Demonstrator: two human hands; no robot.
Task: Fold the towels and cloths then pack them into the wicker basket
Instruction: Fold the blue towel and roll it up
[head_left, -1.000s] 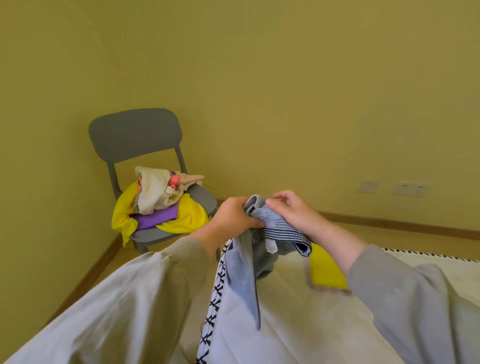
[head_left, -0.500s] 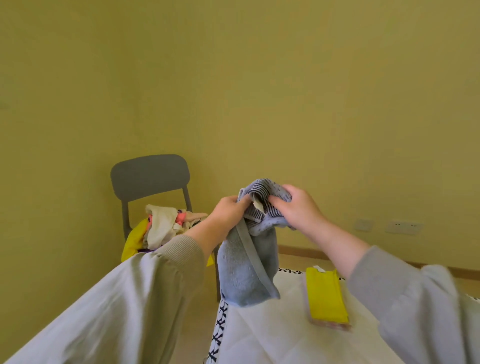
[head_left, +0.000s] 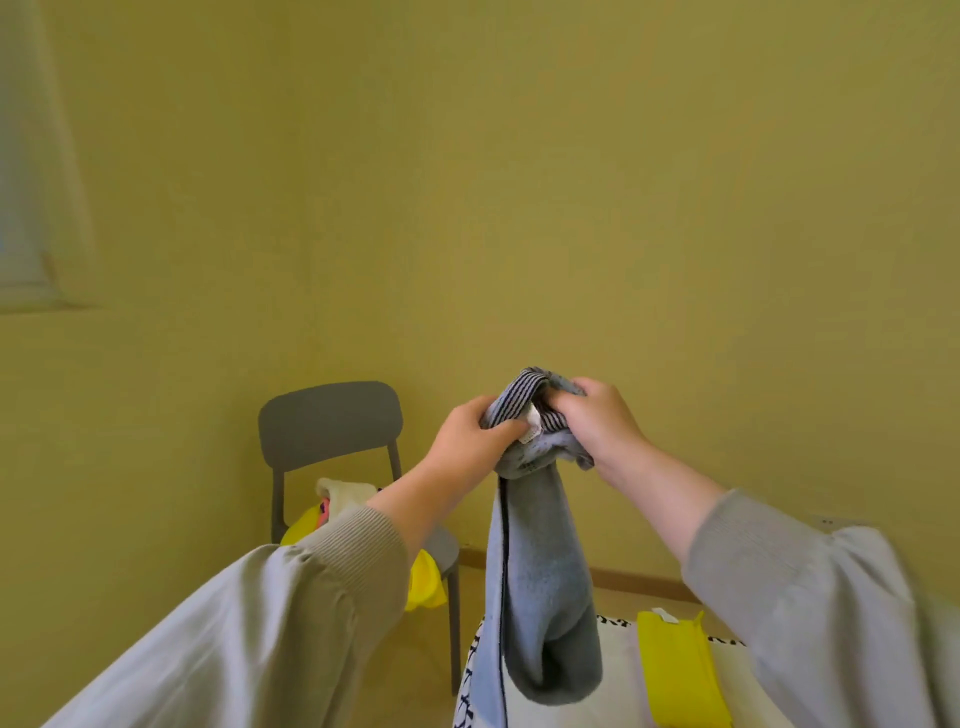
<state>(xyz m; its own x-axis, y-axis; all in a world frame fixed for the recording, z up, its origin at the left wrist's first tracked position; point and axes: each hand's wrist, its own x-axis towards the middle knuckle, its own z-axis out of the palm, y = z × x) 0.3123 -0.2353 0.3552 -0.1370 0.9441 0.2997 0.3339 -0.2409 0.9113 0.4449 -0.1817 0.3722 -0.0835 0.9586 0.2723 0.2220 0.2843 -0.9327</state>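
Towel (head_left: 548, 582), grey-blue terry, one striped band (head_left: 519, 397) of dark and pale lines at the upper end, one small white label (head_left: 532, 435) beside it. Position: raised in the air, bunched at the top between both sets of fingers, the remainder hanging straight down below them as a long doubled length with a rounded lower fold. Whether that lower fold touches the surface beneath cannot be told. Left hand (head_left: 467, 441): fingers curled tight round the bunched top from the left, thumb laid across the front up to the label. Right hand (head_left: 597, 431): fingers curled over the striped band from the right, gripping the same bunch. The two sets of fingers are close together, the gathered cloth filling the space between them. Both forearms are bare at the wrist, with pale grey sleeves (head_left: 260, 623) below. Table (head_left: 621, 691), white cover with a black cross-pattern border: well below the fingers, behind the hanging end of the towel. Folded yellow cloth (head_left: 680, 670), narrow flat oblong: lying on the table, below and to the right of the right hand's fingers, just beside the hanging towel. Chair (head_left: 332, 426), dark grey, curved back: beyond and to the left of the left hand's fingers, against the yellow-green wall. On its seat is a heap partly hidden by the left forearm, with a cream cloth (head_left: 345, 491) uppermost and a yellow sheet (head_left: 426, 584) draped over the seat edge.
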